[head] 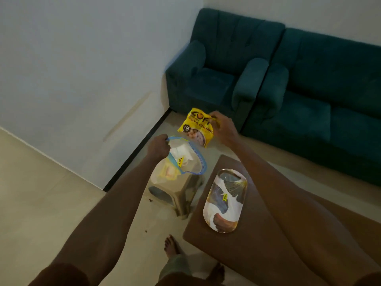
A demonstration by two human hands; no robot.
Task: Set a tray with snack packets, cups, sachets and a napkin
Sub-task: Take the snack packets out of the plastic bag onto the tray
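A brown table at the lower right holds an oval tray with leaf pictures. Dark green sofas stand at the upper right by a pale wall. In the middle, the left hand grips the rim of a clear zip bag above a small stool. The right hand holds up a yellow snack packet.

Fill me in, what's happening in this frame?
A person is unpacking supplies for a tray. The left hand holds the rim of a clear zip bag open above a small stool. The right hand has a yellow snack packet in its grip, held in the air above the bag. The patterned tray sits on the brown table with nothing on it yet.
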